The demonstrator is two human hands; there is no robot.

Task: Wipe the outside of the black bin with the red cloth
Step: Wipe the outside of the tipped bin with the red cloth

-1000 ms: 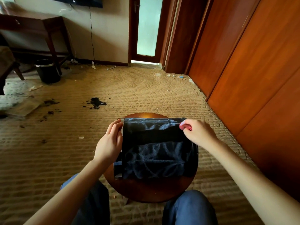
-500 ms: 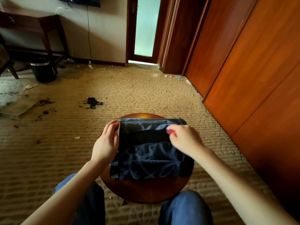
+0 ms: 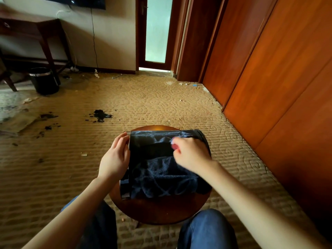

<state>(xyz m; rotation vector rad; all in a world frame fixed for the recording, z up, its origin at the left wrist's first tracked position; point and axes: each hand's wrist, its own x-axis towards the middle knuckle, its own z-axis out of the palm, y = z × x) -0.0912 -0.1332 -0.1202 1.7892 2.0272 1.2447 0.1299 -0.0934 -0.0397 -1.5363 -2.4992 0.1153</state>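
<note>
Has slid the right hand (image 3: 192,155) leftward along the black bin (image 3: 150,147) since a second ago, nearer the left hand (image 3: 115,159). Keeps denim knees (image 3: 206,229) below the wrists, round wooden stool (image 3: 161,211) between. Lays the bin on its side on that stool, between both hands. Pinches the red cloth (image 3: 174,146) in curled right fingers against the bin's top. Presses nearly straight left fingers against the bin's left end. Beyond the hands, stained carpet (image 3: 143,105).
</note>
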